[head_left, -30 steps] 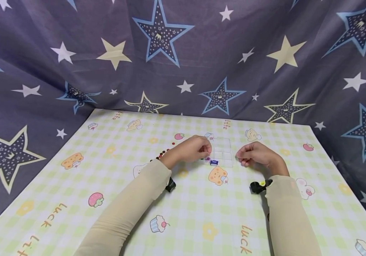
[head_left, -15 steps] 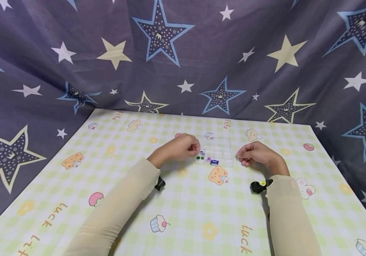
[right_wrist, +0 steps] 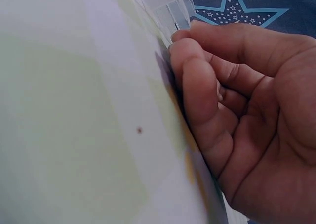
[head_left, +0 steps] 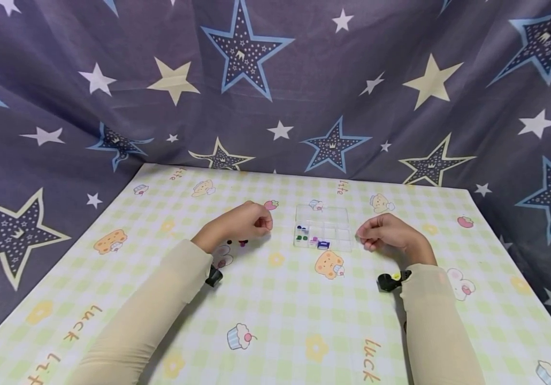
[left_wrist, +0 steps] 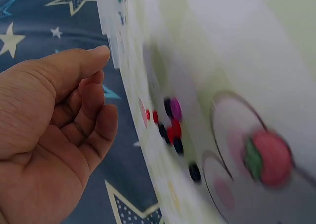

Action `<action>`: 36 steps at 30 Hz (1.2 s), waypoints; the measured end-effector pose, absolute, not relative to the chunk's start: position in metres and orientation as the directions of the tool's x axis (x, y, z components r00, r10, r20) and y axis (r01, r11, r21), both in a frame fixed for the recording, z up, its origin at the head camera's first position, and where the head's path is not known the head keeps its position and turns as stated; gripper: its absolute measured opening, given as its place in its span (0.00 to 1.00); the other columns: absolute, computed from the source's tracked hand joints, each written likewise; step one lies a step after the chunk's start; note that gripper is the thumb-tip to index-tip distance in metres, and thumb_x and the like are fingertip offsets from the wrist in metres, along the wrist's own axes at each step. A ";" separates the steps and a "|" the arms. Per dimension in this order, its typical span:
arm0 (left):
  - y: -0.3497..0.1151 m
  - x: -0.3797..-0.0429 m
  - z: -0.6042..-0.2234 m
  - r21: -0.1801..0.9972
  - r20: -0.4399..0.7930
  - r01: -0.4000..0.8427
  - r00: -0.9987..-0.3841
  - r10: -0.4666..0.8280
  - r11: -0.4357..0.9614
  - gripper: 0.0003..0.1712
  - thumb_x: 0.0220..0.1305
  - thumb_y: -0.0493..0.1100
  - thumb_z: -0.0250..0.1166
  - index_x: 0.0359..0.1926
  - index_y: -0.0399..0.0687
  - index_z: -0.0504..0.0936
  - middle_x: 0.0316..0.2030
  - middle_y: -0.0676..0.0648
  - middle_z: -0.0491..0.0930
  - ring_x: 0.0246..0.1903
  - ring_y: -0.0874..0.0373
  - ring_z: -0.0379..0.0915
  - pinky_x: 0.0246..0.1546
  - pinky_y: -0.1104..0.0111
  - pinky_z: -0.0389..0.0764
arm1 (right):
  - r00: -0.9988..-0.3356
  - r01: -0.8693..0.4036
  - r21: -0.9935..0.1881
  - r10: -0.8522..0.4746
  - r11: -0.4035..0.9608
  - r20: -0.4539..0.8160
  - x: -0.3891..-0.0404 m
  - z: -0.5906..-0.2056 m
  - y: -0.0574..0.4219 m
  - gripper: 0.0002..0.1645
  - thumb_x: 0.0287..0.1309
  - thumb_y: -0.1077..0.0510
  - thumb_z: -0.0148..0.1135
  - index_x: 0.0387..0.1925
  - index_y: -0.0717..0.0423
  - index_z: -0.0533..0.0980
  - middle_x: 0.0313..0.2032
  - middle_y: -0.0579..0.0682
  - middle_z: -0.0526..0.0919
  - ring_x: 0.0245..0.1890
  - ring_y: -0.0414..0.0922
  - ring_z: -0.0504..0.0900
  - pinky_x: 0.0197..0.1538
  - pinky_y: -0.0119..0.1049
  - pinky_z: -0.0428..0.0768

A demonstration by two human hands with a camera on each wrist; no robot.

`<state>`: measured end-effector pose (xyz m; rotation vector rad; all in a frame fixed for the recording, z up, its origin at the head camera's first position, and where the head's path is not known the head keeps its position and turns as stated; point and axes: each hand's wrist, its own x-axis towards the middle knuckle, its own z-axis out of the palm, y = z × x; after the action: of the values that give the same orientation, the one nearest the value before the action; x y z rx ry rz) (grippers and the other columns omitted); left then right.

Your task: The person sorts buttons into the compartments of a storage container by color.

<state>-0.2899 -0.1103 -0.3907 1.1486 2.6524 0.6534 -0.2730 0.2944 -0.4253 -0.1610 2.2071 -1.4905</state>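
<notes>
My left hand [head_left: 245, 221] hovers over the table, left of a clear plastic compartment box [head_left: 322, 215]. Its fingers are loosely curled, and nothing shows between thumb and fingertips in the left wrist view. Below it lie several small round beads [left_wrist: 176, 127], black, red and one purple. My right hand [head_left: 393, 234] rests at the box's right side, fingers bent and thumb near the index finger, with no object visible in it. The open box holds dark blue beads [head_left: 300, 228], green beads [head_left: 301, 238] and pink-purple beads [head_left: 314, 240] in its left compartments.
A small dark blue piece [head_left: 323, 245] is at the box's front edge. The table [head_left: 275, 310] has a checked cloth with printed cartoons. A star-patterned curtain [head_left: 275, 112] hangs behind it. Black wrist cameras [head_left: 214, 276] sit at both cuffs.
My left hand has moved left, away from above the box to near the loose beads, uncovering the filled compartments. My right hand has stayed in place.
</notes>
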 end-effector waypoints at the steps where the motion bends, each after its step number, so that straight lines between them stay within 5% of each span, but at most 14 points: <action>1: -0.114 -0.290 -0.391 0.466 0.004 0.639 -0.693 0.721 0.612 0.05 0.69 0.36 0.65 0.34 0.47 0.84 0.26 0.54 0.78 0.24 0.61 0.69 0.34 0.66 0.74 | -0.884 0.158 -0.901 -0.349 0.404 -0.312 -0.273 -0.425 0.295 0.14 0.73 0.64 0.57 0.47 0.74 0.80 0.31 0.55 0.85 0.26 0.41 0.83 0.35 0.36 0.84; 9: -0.142 -0.284 -0.394 0.506 -0.075 0.575 -0.713 0.697 0.643 0.05 0.69 0.36 0.67 0.34 0.45 0.85 0.27 0.51 0.83 0.24 0.60 0.74 0.33 0.66 0.75 | -0.881 0.149 -0.908 -0.365 0.393 -0.303 -0.273 -0.426 0.296 0.13 0.73 0.64 0.57 0.46 0.74 0.80 0.32 0.56 0.85 0.27 0.42 0.83 0.36 0.36 0.84; 36: -0.161 -0.278 -0.393 0.511 -0.175 0.534 -0.702 0.690 0.673 0.07 0.65 0.30 0.66 0.35 0.46 0.87 0.28 0.53 0.81 0.25 0.61 0.68 0.29 0.69 0.71 | -0.882 0.155 -0.907 -0.358 0.391 -0.305 -0.272 -0.425 0.294 0.13 0.73 0.64 0.56 0.46 0.74 0.80 0.31 0.56 0.85 0.26 0.42 0.82 0.35 0.36 0.84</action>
<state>-0.2777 -0.1615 -0.3929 0.9643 2.5341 0.6120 -0.2720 0.2940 -0.4248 -0.1739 2.1969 -1.5053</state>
